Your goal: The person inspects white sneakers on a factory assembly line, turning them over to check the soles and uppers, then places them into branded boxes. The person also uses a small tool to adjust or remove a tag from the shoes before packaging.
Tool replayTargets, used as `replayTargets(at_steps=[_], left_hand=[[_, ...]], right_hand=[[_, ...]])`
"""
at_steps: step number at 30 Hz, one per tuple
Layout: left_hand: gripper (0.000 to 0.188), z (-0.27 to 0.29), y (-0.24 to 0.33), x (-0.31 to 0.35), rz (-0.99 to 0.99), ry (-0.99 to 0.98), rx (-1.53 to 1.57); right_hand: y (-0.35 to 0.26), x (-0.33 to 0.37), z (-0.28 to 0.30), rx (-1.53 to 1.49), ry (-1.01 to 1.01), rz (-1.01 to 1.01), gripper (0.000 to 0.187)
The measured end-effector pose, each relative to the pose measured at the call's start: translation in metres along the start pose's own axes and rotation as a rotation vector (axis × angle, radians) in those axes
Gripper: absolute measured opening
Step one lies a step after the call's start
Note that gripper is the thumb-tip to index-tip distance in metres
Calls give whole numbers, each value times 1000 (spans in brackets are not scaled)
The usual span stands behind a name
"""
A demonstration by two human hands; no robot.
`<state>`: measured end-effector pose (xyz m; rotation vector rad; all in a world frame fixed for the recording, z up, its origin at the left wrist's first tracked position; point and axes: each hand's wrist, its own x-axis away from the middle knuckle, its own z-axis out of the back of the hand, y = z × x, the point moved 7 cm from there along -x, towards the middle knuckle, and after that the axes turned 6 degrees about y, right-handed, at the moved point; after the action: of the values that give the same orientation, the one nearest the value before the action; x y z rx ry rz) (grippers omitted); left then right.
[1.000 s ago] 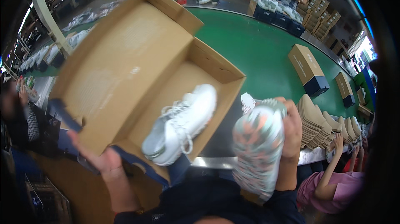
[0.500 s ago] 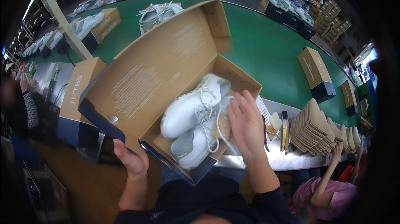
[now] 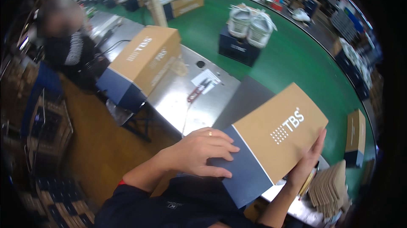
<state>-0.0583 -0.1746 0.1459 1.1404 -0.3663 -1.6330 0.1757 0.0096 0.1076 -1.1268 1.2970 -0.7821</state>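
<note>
A brown and navy shoebox [image 3: 258, 156] is held before me, tilted, its lid down and its contents hidden. My left hand [image 3: 205, 153], a ring on one finger, grips the navy end with its fingers curled over the edge. Along the box's right side lies my right hand [image 3: 306, 164], fingers pointing away from me and pressed to the cardboard. Another shoebox of the same kind [image 3: 148, 58] stands to the left on the metal worktable [image 3: 167, 105]. A white sheet with a dark and red tool [image 3: 203, 84] lies on that table.
Beyond runs a green conveyor belt [image 3: 292, 64], carrying a navy box [image 3: 238, 47] topped with white shoes [image 3: 250, 26] and a shoebox [image 3: 355, 137] at right. Stacked tan shaped inserts [image 3: 326, 190] stand near my right arm. A person [image 3: 68, 41] is at the left.
The lid has come down over the white shoes in the box. Both hands now grip the closed box, which sits farther right in view. The view has swung left.
</note>
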Motion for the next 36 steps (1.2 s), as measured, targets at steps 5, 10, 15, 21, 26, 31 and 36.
replayTargets(at_steps=[5,10,15,21,26,31,36], left_hand=[[48,8,-26,8,119,176,-42],[64,-26,-65,46,508,264,436],[71,-51,-72,103,695,718,553],[87,-38,-59,156,804,1050,797],[89,-60,-26,167,764,773,951],[69,-36,-39,173,798,920,1152],[63,84,-16,156,453,1028,1082]], right_hand=[[46,25,8,76,33,27,70],[53,29,13,-7,110,16,66],[49,37,-1,-241,180,-30,61],[37,87,-45,139,149,187,47],[27,96,-65,-33,100,186,45],[-27,100,-96,17,-103,547,50],[-49,72,-119,-90,-349,594,57]])
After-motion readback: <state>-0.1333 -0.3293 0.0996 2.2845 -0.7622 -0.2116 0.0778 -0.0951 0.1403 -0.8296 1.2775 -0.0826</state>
